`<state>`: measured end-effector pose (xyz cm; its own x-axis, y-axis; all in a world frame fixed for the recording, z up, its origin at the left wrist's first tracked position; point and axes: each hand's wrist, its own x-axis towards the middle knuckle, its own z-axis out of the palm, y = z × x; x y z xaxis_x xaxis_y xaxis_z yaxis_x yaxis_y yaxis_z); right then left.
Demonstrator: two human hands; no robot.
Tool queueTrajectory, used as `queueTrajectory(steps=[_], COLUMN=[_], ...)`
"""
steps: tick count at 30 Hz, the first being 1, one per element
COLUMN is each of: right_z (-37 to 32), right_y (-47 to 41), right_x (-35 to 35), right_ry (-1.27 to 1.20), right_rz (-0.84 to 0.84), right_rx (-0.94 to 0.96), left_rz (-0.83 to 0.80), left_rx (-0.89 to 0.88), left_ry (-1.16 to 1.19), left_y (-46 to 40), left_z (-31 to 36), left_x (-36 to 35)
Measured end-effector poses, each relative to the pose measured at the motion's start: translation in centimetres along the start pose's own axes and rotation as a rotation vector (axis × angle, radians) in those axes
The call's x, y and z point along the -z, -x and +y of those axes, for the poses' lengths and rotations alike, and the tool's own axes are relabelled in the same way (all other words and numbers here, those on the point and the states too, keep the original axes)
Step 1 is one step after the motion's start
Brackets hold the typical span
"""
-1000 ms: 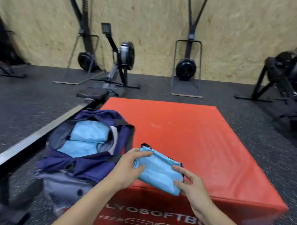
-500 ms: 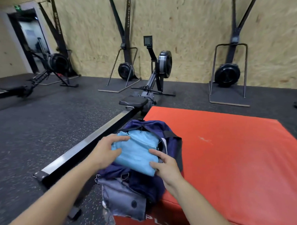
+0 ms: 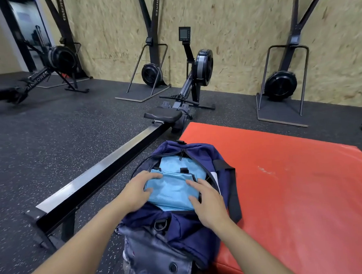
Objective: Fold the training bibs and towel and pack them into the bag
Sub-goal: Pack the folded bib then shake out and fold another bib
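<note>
**A:** How far along does the packing look?

**B:** Late, I'd judge. The navy bag (image 3: pixel 191 222) sits unzipped at the near left corner of the red mat (image 3: pixel 290 184), partly overhanging its left edge. A folded light-blue bib (image 3: pixel 170 191) lies in the opening, on top of another light-blue piece (image 3: pixel 172 162) toward the bag's far end.

**A:** And the hands?

**B:** The left hand (image 3: pixel 135 192) grasps the bib's left edge, thumb on top and fingers curling round the side. The right hand (image 3: pixel 207 203) lies flat with straight fingers pressing on the bib's right side, grasping nothing.

**A:** So what remains?

**B:** The mat's surface shows nothing else waiting to be folded. Whether the towel is already in there I cannot tell; the lower blue piece could be a bib or the towel. By my reading, what is left is pressing this bib down level and perhaps zipping the bag, though the task doesn't ask for that.
</note>
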<state>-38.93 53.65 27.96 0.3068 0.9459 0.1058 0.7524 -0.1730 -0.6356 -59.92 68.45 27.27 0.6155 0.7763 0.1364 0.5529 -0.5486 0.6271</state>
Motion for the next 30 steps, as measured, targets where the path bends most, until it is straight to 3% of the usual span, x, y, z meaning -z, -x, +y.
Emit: queueTrajectory(steps=[5,10,12,14,16,21,25,30], right_z=[-0.3,-1.1,-1.6,-2.2,-2.5,-1.5,0.2,0.8], right_y=[0.3,1.1,0.8,0.2,-0.9,-2.9,-2.9,-3.0], right_x=[0.4,0.5,0.6,0.1,-1.3,-5.6,-7.9,-8.6], right_ry=[-0.015,0.28,0.364,0.387,0.361,0.451,0.386,0.36], right_rz=[0.042,-0.124,-0.036,0.188,0.227,0.073,0.088,0.098], right_rx=[0.02,0.018,0.082,0.214,0.298,0.216,0.146,0.137], left_rz=[-0.012,-0.113,0.016,0.224,0.299,0.112,-0.006,-0.039], left_rx=[-0.074,-0.025,-0.057,-0.214,-0.315,-0.202,-0.127,-0.096], left_ry=[-0.24,-0.457,-0.478,-0.509,-0.476,-0.453,-0.295,-0.247], left_y=[0.3,1.2,0.9,0.0,-0.7,-0.9,-0.3,-0.4], left_z=[0.3,0.9,1.2,1.1,0.7,-1.3,-3.0,-3.6], left_x=[1.9,1.9,1.5,0.6,-0.8,-3.8,-5.6,-6.1])
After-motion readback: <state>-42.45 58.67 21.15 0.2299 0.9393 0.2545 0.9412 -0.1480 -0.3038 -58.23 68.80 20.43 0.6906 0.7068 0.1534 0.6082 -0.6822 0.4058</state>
